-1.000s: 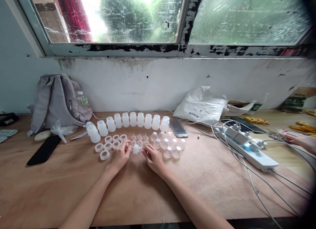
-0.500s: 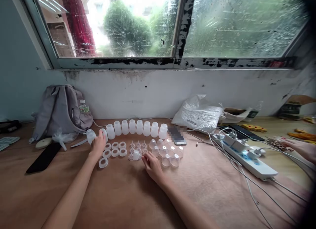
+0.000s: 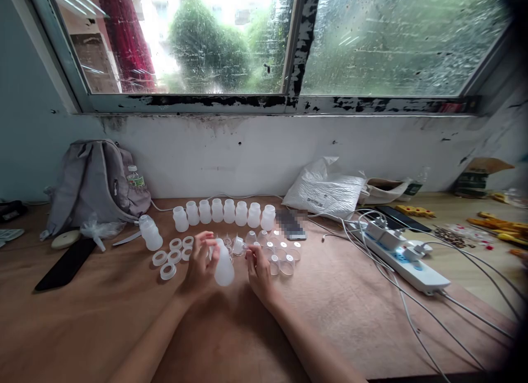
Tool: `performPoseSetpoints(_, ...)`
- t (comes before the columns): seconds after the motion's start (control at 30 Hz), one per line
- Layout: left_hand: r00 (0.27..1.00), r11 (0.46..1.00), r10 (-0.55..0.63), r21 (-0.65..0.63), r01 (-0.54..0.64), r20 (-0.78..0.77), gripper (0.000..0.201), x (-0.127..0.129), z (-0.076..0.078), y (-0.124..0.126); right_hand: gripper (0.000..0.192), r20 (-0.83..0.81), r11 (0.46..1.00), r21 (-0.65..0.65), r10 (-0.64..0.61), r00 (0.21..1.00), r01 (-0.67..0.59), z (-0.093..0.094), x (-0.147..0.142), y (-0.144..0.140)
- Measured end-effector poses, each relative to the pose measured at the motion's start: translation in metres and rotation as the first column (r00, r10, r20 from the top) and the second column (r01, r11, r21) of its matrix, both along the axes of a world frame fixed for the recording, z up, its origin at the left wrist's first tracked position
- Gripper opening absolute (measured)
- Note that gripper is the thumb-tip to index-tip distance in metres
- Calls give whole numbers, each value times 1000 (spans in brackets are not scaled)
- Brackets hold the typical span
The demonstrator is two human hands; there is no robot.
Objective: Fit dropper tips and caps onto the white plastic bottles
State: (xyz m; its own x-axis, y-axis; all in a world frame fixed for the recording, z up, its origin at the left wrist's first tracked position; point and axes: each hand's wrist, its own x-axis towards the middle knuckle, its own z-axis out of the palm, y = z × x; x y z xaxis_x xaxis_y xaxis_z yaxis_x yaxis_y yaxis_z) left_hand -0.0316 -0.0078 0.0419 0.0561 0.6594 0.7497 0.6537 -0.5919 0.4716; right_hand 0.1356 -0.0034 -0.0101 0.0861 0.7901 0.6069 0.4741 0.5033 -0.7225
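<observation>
My left hand is closed around a translucent white baby bottle, held tilted above the table. Just right of it, my right hand pinches a clear nipple set in a white collar ring, apart from the bottle. Collar rings lie in rows left of my hands. Beside my right hand stand several clear dome caps. The loose nipples between are partly hidden. Behind, several bottles stand in a row. Another bottle stands apart at the left.
A grey backpack, a black pouch and a plastic bag lie at the left. Behind the caps are a phone and a silver packet. A power strip with trailing cables stands at the right.
My left hand has taken a bottle from the row's left end and brought it to the middle. My right hand has lifted the ringed nipple off the table. Another person's hand has left at the right.
</observation>
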Motion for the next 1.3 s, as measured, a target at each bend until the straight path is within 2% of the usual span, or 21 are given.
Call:
performPoseSetpoints(0.1, 990, 987, -144, -75, 144, 15, 12, 11, -21, -4, 14, -7, 1000, 0, -13, 1000, 13, 2, 2, 0)
performPoseSetpoints(0.23, 963, 955, -223, -165, 247, 153, 17, 14, -39, -2, 14, -6, 1000, -7, -11, 1000, 11, 4, 1, -1)
performPoseSetpoints(0.37, 845, 861, -279, -271, 431, 457, 49, 17, -49, 7, 14, -18, 999, -48, -18, 1000, 17, 5, 0, -2)
performPoseSetpoints(0.43, 785, 806, -278, -310, 504, 554, 54, 18, -52, 10, 14, -13, 998, -53, -20, 1000, 19, 5, 0, -2)
performPoseSetpoints(0.5, 769, 759, -270, -363, 540, 580, 53, 17, -54, 12, 13, -9, 999, -47, -20, 1000, 19, 5, 0, -2)
performPoseSetpoints(0.57, 803, 760, -253, -403, 510, 539, 53, 15, -52, 11, 14, -16, 999, -41, -13, 1000, 12, 6, 1, -1)
performPoseSetpoints(0.67, 900, 850, -240, -369, 376, 364, 56, 8, -47, 8, 13, -21, 999, -48, 10, 1000, -11, 7, 2, -1)
performPoseSetpoints(0.77, 956, 917, -238, -286, 279, 171, 58, 0, -43, 6, 12, 9, 998, -57, 35, 999, -34, 6, 2, -2)
performPoseSetpoints(0.9, 945, 946, -303, -157, 282, -123, 42, -7, -43, 8, 11, 53, 996, -60, 69, 996, -66, 5, 3, -3)
performPoseSetpoints(0.97, 931, 956, -291, -111, 272, -222, 40, -9, -44, 8, 11, 59, 996, -64, 70, 996, -67, 6, 4, -3)
performPoseSetpoints(1.13, 942, 979, -198, -107, 174, -272, 45, -10, -46, 7, 14, 85, 997, -58, 58, 995, -53, 11, 5, -3)
performPoseSetpoints(1.3, 938, 979, -203, -68, 192, -281, 41, -12, -47, 9, 19, 100, 996, -54, 70, 993, -65, 14, 7, -3)
